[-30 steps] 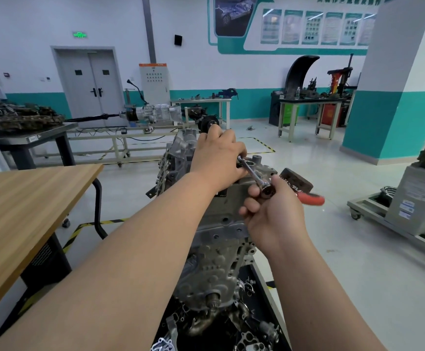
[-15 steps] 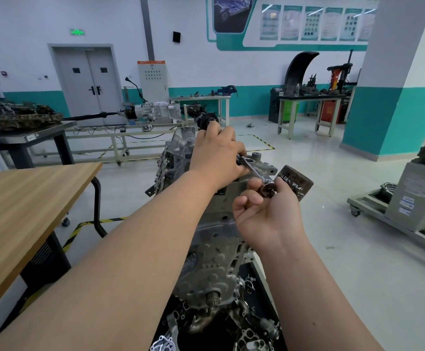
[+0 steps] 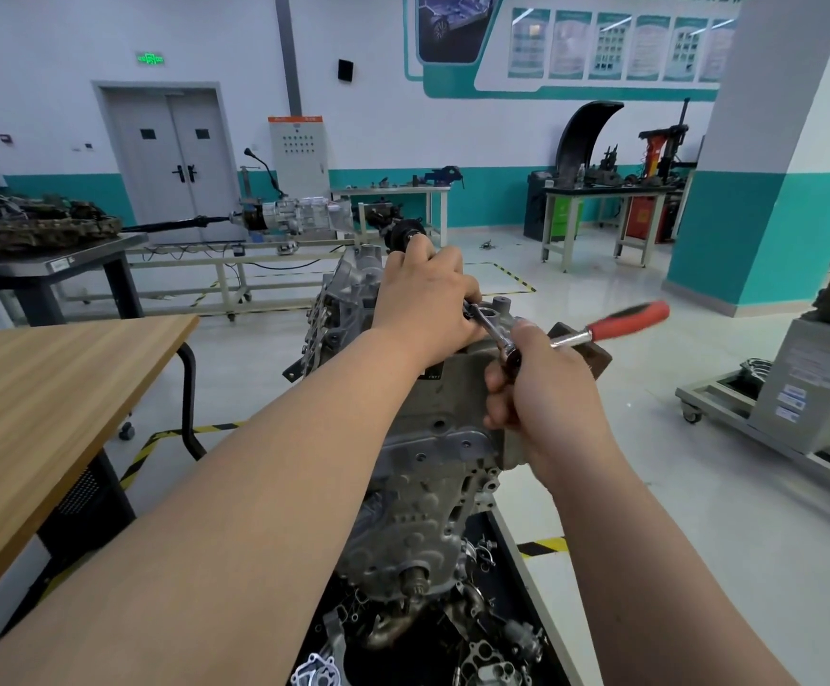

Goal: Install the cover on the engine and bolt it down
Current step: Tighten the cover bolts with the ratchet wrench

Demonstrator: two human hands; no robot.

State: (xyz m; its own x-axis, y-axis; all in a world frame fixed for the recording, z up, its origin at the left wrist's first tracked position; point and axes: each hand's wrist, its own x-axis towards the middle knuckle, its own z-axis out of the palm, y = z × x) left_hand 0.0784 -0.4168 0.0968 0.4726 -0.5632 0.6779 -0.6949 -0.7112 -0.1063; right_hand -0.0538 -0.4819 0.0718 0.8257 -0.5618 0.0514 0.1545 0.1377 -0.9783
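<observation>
engine (image 3: pixel 418 527) is standing on the black tray (image 3: pixel 494 542) of its stand, filling the tray's near edge. it is heavy cast metal, so it is likely not going to shift under your pull. the cover (image 3: pixel 433 458), a grey ribbed casting, is sitting flat against the engine's near face and reaching up toward your hands. it is probably stiff but brittle around its bolt holes, so you are better off drawing it down evenly than forcing one corner.

the ratchet (image 3: pixel 616 321) is jutting out past the engine's right side, its red handle blurring. your right hand (image 3: pixel 546 403) is clenching round the head end, on bare steel rather than on the grip. that steel is looking smooth and may be slipping if oily; the red grip is offering more leverage for the final tightening.

your left hand (image 3: pixel 423 299) is lying over the engine's top, fingers curling round the far end of the extension bar (image 3: pixel 489 329) and steadying it. the bolt is hiding beneath that hand.
</observation>
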